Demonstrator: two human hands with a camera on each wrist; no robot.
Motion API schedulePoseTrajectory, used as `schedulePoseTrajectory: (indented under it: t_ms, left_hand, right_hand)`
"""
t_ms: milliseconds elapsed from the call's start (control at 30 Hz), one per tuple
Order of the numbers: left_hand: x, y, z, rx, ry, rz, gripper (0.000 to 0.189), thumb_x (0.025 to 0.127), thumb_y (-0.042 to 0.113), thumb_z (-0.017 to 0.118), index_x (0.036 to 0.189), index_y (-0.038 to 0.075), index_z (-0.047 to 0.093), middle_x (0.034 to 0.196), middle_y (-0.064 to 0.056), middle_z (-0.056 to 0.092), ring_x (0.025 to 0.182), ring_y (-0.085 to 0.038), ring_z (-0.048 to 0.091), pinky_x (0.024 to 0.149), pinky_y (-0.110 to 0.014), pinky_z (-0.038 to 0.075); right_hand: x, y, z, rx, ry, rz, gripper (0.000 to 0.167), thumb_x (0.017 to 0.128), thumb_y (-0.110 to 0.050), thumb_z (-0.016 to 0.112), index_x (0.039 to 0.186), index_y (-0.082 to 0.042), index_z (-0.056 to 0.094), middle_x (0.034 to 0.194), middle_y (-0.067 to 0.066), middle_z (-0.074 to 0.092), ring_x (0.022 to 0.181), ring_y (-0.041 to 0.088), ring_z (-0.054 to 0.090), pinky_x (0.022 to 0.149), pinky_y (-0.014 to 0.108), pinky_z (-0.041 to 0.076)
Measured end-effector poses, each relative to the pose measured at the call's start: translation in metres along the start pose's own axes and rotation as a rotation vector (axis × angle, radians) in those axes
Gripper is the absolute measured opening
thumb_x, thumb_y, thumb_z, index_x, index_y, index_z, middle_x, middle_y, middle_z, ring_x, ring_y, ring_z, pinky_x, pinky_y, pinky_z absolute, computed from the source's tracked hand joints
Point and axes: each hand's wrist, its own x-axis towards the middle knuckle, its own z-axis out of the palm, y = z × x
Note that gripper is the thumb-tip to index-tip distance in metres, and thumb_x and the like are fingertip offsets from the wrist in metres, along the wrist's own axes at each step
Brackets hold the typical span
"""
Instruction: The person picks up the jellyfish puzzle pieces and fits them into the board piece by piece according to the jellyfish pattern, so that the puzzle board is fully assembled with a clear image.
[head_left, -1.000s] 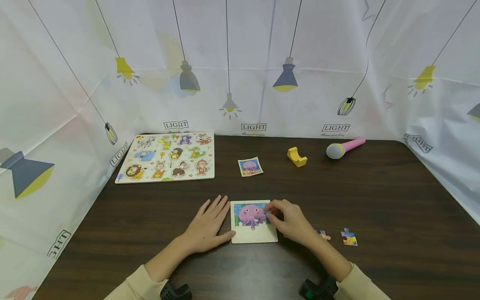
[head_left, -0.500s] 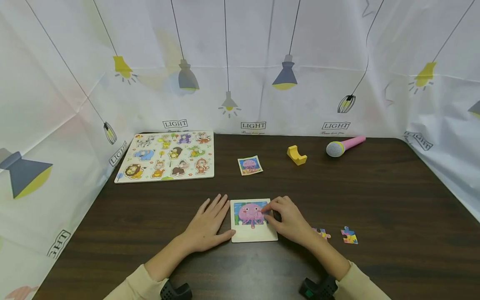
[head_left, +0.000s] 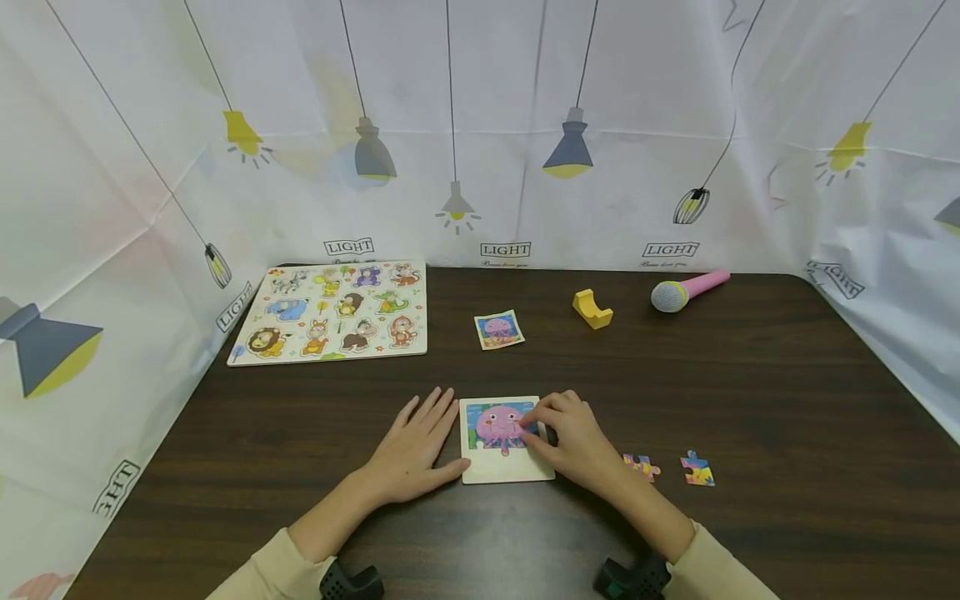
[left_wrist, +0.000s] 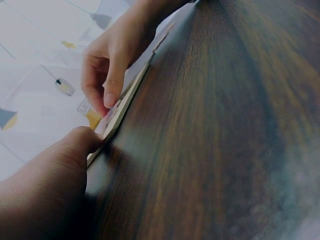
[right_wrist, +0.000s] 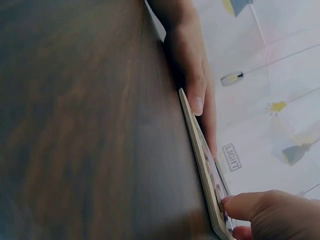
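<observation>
In the head view a small wooden puzzle board [head_left: 506, 471] lies in front of me, its upper part filled with a pink jellyfish picture [head_left: 497, 427] and its lower part bare. My left hand [head_left: 408, 458] lies flat on the table with fingers spread, the thumb on the board's left edge. From the other side my right hand [head_left: 576, 437] pinches a puzzle piece at the right of the jellyfish; the fingers mostly hide it. The right wrist view shows that hand's thumb [right_wrist: 245, 205] low on the board's face. Two loose puzzle pieces [head_left: 698, 469] lie to the right, one partly behind the right forearm.
Behind the board lies a small jellyfish picture card [head_left: 498, 330]. A large animal puzzle board [head_left: 337, 342] is at the back left. Toward the back right are a yellow curved block [head_left: 592, 309] and a pink toy microphone [head_left: 701, 287]. A white lamp-print cloth [head_left: 480, 100] hangs behind the table.
The right hand has shifted slightly left over the board, bringing its fingertips onto the jellyfish's right side. More of a loose piece shows beside the forearm. The left hand stays put.
</observation>
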Motion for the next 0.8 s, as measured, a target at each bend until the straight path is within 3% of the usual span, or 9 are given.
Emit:
schedulePoseTrajectory:
  t_ms: [333,567,800]
  left_hand:
    - [-0.0006,-0.0001,0.0004,-0.007,0.003,0.003,0.083,0.089,0.064,0.031,0.146,0.004,0.019,0.152,-0.011,0.013,0.139,-0.024,0.007,0.109,-0.047,0.006]
    - [-0.0015,-0.0004,-0.0004,-0.021,0.007,0.001,0.084,0.089,0.064,0.032,0.146,0.004,0.019,0.152,-0.011,0.013,0.139,-0.024,0.007,0.108,-0.048,0.006]
    - [-0.0016,-0.0003,-0.0021,-0.02,0.004,-0.001,0.084,0.089,0.063,0.033,0.146,0.004,0.019,0.152,-0.011,0.013,0.139,-0.024,0.007,0.109,-0.048,0.005]
  right_hand:
    - [-0.0016,-0.0038,-0.0006,-0.067,0.01,-0.016,0.014,0.076,-0.031,0.075,0.086,-0.021,0.073,0.089,-0.004,0.059,0.084,0.014,0.046,0.07,0.033,0.037]
    - [-0.0013,-0.007,-0.0026,-0.176,-0.008,-0.082,0.018,0.078,-0.037,0.072,0.088,-0.022,0.071,0.09,-0.004,0.057,0.081,0.014,0.047,0.069,0.032,0.04]
    - [-0.0005,-0.0053,-0.0001,-0.143,0.01,-0.082,0.02,0.075,-0.038,0.074,0.087,-0.022,0.072,0.089,-0.006,0.056,0.08,0.011,0.044,0.066,0.028,0.039]
